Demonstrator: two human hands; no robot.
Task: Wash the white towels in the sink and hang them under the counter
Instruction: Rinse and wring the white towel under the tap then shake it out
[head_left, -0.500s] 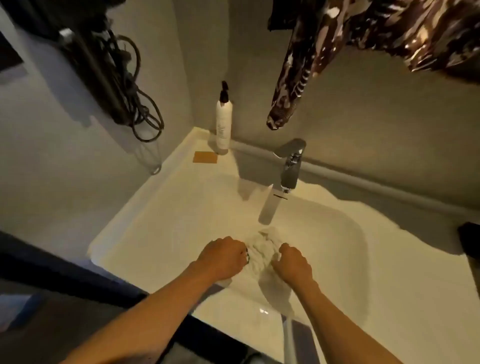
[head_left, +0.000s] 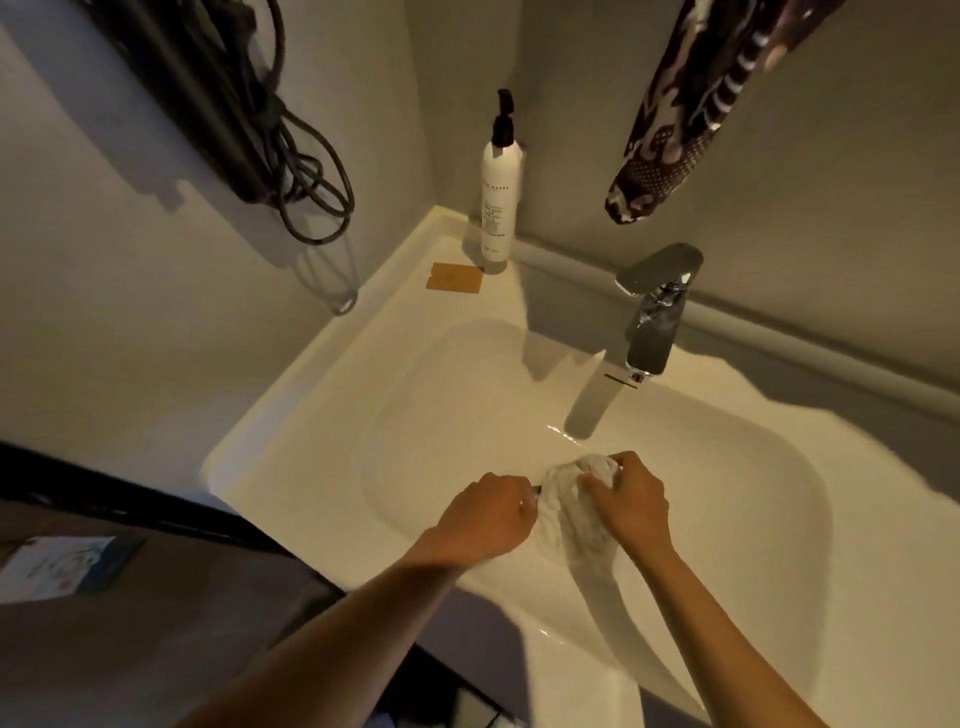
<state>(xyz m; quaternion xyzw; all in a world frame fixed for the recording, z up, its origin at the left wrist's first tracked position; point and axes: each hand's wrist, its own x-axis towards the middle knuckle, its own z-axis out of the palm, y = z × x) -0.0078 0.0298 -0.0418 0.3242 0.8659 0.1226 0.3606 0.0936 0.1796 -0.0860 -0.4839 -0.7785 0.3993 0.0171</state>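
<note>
Towel (head_left: 563, 506), a wet, crumpled white wad, sits low in the glossy white sink (head_left: 322, 431), bunched between my two fists. My left hand (head_left: 488, 517) clamps its left edge and my right hand (head_left: 631, 501) grips the top right fold, knuckles up. Behind stand a slim white pump bottle (head_left: 497, 202) and, further right, an angular chrome tap (head_left: 652, 317).

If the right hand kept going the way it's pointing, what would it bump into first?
The right hand points up and left, with its fingers already gripping the white towel. So it meets the towel first. Past that, probably the basin wall of the sink, though depth is hard to judge.
</note>
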